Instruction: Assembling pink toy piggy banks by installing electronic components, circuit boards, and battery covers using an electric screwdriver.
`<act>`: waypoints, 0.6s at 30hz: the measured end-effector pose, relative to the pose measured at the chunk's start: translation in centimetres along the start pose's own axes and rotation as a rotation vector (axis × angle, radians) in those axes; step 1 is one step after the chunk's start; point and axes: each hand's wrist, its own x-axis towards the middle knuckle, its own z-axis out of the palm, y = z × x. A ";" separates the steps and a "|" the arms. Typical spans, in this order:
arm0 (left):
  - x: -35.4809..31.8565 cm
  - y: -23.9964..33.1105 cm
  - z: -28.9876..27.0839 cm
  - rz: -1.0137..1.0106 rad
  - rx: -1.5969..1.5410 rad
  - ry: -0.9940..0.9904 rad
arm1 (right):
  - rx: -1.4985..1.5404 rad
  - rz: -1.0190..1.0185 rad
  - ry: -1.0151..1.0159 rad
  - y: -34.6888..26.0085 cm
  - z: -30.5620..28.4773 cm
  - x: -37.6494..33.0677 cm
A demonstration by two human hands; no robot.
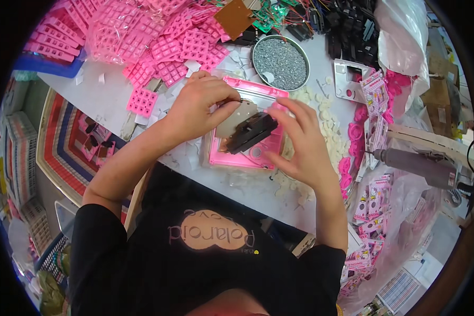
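Note:
A pink plastic case (247, 155) lies open-side up on the white table in front of me. My left hand (197, 105) rests on its left side, fingers pinching the edge of a brownish circuit board (236, 117) inside it. A black rectangular part (251, 132) lies over the board, and my right hand (303, 145) holds its right end with thumb and fingers while the palm covers the case's right edge.
A round metal tin of small screws (280, 62) stands behind the case. Pink keypad mats (158, 47) are heaped at the back left, black parts (347, 26) at the back right. Small white discs (332, 131) are scattered at the right, beside printed pink stickers (376, 97) and a grey electric screwdriver (416, 163).

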 end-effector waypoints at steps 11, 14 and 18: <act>1.7 0.0 -1.4 0.235 0.092 -0.171 | -0.092 -0.057 0.057 0.2 2.2 1.0; 2.9 -0.4 -2.4 0.296 0.113 -0.336 | -0.023 -0.043 0.037 0.1 2.8 1.3; 4.5 -0.4 -2.8 0.360 0.125 -0.490 | 0.020 -0.010 0.021 -0.4 2.8 1.5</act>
